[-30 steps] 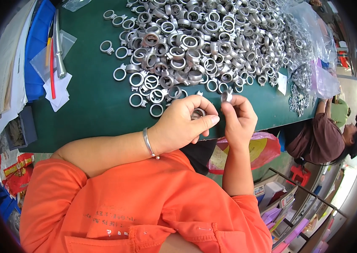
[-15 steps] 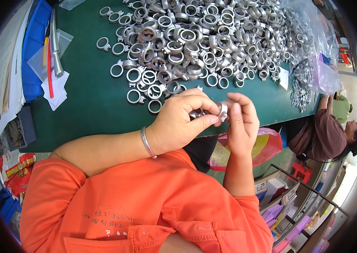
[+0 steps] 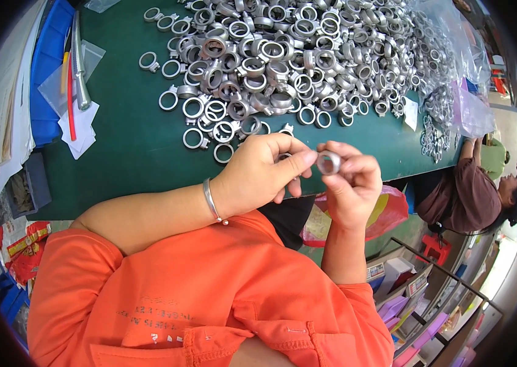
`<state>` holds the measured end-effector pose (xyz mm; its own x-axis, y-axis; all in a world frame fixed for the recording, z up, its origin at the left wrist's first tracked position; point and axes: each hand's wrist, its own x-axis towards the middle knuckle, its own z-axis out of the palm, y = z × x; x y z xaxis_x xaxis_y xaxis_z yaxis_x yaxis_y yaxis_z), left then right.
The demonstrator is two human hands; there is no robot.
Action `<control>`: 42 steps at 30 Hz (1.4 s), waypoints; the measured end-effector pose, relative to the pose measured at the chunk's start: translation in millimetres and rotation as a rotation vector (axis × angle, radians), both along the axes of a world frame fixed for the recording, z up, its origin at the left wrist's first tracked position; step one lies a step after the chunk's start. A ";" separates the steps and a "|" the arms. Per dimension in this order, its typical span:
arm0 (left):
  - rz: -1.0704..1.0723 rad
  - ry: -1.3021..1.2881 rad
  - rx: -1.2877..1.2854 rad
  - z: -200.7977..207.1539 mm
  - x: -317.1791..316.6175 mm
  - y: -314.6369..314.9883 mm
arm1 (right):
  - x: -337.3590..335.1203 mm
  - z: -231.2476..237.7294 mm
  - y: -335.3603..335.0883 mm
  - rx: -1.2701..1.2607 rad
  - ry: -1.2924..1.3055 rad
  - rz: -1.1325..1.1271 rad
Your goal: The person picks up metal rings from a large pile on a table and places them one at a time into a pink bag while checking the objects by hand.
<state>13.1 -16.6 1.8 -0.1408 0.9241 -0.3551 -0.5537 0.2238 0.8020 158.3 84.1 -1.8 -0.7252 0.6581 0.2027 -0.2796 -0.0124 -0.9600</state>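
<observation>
In front of my body, at the near edge of the green table, my right hand pinches a small silver metal ring between thumb and fingers. Its round opening faces up toward me. My left hand, with a bangle on its wrist, is curled, and its thumb and fingertip reach to the left side of that ring. Part of another metal ring shows inside the left hand's curled fingers; most of it is hidden. Just beyond the hands lies a large heap of similar metal rings, many with a small lug.
The green table spreads under the heap. At left are a blue tray, a red pen, a metal tool and papers. Clear plastic bags lie at right. A pink bag is below the edge. Another person sits at right.
The ring between my hands has turned so its opening faces me, and it has passed from the left fingertips to the right hand's pinch. My right fingers have closed around it.
</observation>
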 end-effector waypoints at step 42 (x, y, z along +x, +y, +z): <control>0.116 0.656 0.440 -9.9 1.2 -1.0 | -6.2 2.0 2.9 -0.087 -0.185 0.059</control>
<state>14.4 -17.6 -8.1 -0.2990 0.9268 0.2271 0.0611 -0.2189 0.9738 152.1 87.0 0.2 -0.7827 0.6223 0.0068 -0.0953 -0.1091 -0.9895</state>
